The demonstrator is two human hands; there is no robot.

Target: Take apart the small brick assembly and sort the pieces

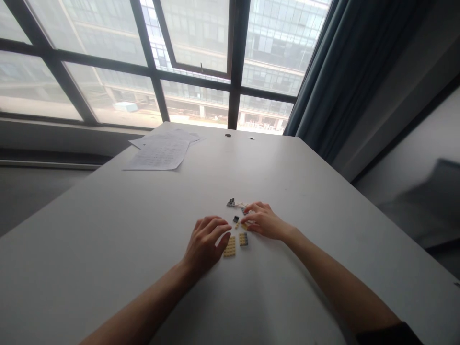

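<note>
My left hand point(207, 239) is low over the white table with its fingers loosely apart. Its thumb is beside a studded tan building-block plate point(230, 247), partly covering its left edge. To the right of that plate lies a smaller tan and grey block piece point(243, 239). My right hand point(266, 221) reaches in from the right, fingers spread over some small blocks. A tan block point(245, 226) shows just under its fingertips; I see no grip on it. Between the hands are a dark block point(236, 219) and tiny yellowish pieces point(236, 225).
Beyond the hands lie black and grey blocks point(231, 202) and white pieces point(241, 205), the latter partly behind my right fingers. Printed papers point(160, 151) are spread at the far left of the table point(118, 249). Windows and a dark curtain point(345, 62) stand behind it.
</note>
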